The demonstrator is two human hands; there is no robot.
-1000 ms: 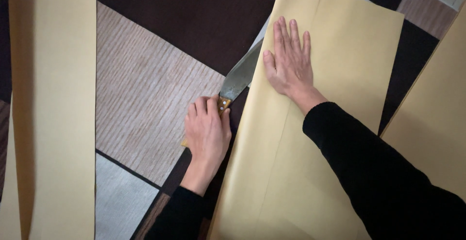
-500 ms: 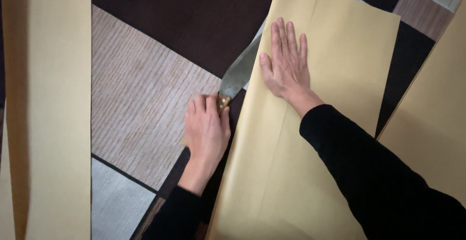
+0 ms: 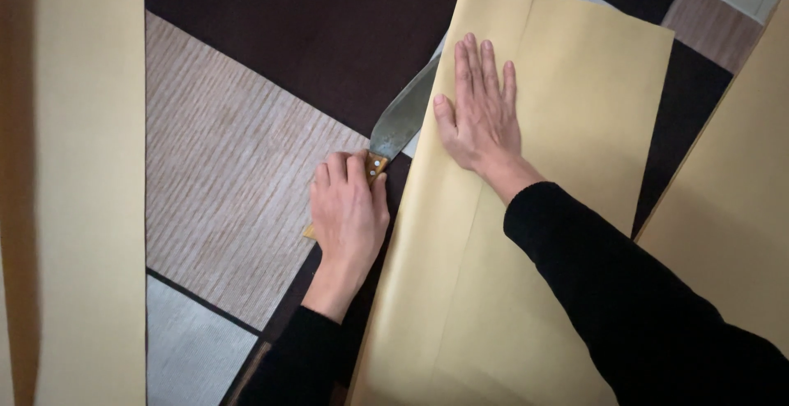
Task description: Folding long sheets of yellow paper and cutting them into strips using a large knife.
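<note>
Hardly moved since the earlier frames: same grip on the knife, same flat press on the paper, only a slight drift of the view to the right.

Underneath everything, a patchwork rug of dark brown, ribbed beige and pale grey blocks, covering the floor and cut off at every edge. At 9 o'clock, a long tan paper strip running top to bottom, its ends out of view. At 3 o'clock, another tan sheet, only a corner showing.

In the middle, reaching from 12 to 6 o'clock, the folded tan paper sheet with a crease along its length, lower end cut off and part of it hidden under a black sleeve.

Pressed flat on that sheet near its left edge, the right hand, fingers spread wide and straight, holding nothing, only weighing the paper down.

Just left of the sheet's edge, the left hand, closed around the wooden handle of the knife; most of the handle hidden inside the fist, a riveted bit showing by the thumb and a small end poking out at 8 o'clock.

Blade broad and grey, pointing toward 1 o'clock, tip slipped out of sight beneath the folded sheet's edge beside the right hand's thumb; hard to tell how far in.
</note>
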